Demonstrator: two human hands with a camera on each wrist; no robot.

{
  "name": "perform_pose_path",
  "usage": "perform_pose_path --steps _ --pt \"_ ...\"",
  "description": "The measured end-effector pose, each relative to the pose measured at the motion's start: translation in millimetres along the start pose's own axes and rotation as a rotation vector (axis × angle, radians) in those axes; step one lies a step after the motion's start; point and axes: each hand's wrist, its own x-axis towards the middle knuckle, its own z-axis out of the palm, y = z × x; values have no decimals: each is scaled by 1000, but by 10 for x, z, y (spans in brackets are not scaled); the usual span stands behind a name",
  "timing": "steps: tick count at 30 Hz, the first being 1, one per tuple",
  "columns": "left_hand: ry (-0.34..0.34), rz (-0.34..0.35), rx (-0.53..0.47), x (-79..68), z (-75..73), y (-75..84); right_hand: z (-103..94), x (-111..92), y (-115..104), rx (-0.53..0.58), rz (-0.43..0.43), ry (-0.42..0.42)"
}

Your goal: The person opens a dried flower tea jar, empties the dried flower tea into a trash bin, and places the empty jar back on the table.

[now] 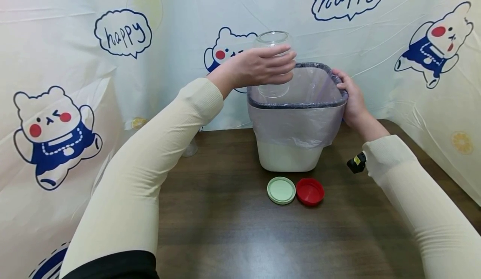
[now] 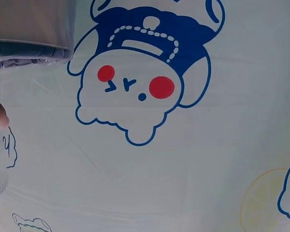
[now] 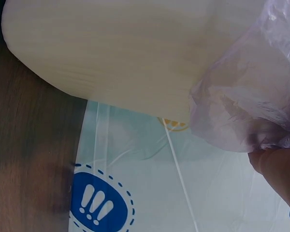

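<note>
My left hand (image 1: 264,67) holds a clear glass jar (image 1: 274,90) upright, its fingers lying across the jar's near side. The jar is over the left part of a bin's mouth, and its lower end shows inside the rim line. The pale bin (image 1: 287,158) stands on the table with a translucent purple bin liner (image 1: 289,122) folded over its dark rim. At the bin's right side my right hand (image 1: 353,99) grips the rim through the liner. The right wrist view shows part of that hand (image 3: 280,169) against the crumpled liner (image 3: 246,106).
A light green lid (image 1: 281,190) and a red lid (image 1: 310,191) lie side by side before the bin on the brown wooden table (image 1: 240,237). Partly hidden behind the left forearm is a small clear object (image 1: 190,148). A printed curtain (image 1: 180,53) hangs behind and along both sides.
</note>
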Motion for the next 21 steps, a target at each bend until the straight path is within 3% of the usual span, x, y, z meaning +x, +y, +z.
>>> perform_pose_path --steps 13,21 --pt "43 -82 18 -38 25 12 12 13 0 24 -6 -1" --pt "81 -210 -15 -58 29 12 11 10 4 29 1 6"
